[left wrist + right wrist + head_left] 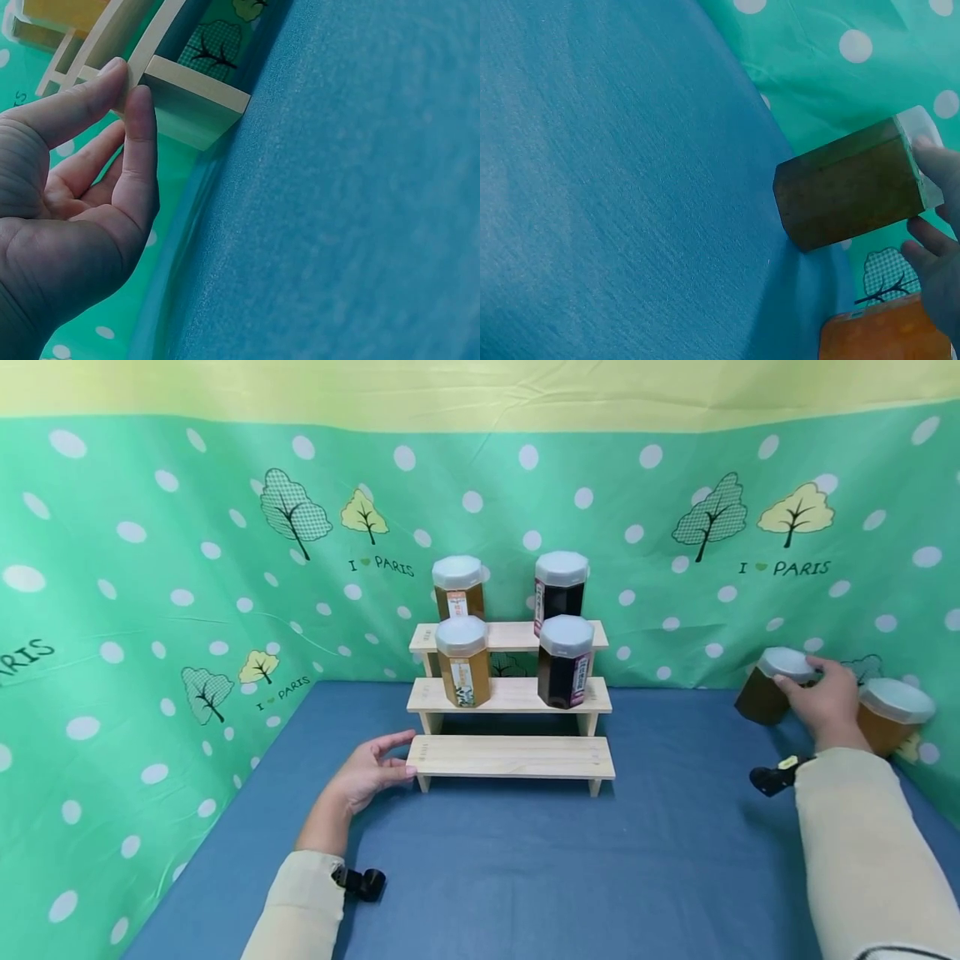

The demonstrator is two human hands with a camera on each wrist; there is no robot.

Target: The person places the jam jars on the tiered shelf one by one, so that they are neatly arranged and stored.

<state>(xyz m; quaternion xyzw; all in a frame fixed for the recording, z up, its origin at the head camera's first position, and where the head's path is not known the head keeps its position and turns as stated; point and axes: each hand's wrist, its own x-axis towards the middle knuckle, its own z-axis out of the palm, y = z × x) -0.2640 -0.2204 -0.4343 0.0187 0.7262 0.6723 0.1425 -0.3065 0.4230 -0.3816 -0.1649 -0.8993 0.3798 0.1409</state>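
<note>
My left hand (370,770) is at the left end of the lowest step of a three-step wooden display stand (517,755). In the left wrist view its thumb and forefinger (139,139) pinch the end of that board. At the far right, my right hand (825,702) grips the white lid of a dark brown jar (763,697), which tilts slightly. The right wrist view shows the jar's plain brown side (847,187), with the fingers around its lid. Beside that hand stands an amber jar (885,727) with a white lid, partly hidden by the hand.
Amber jars stand on the left of the top step (459,585) and middle step (465,668). Dark jars stand on the right of the top (561,589) and middle (562,668). A blue cloth (525,868) covers the table, with a green dotted curtain (495,527) behind.
</note>
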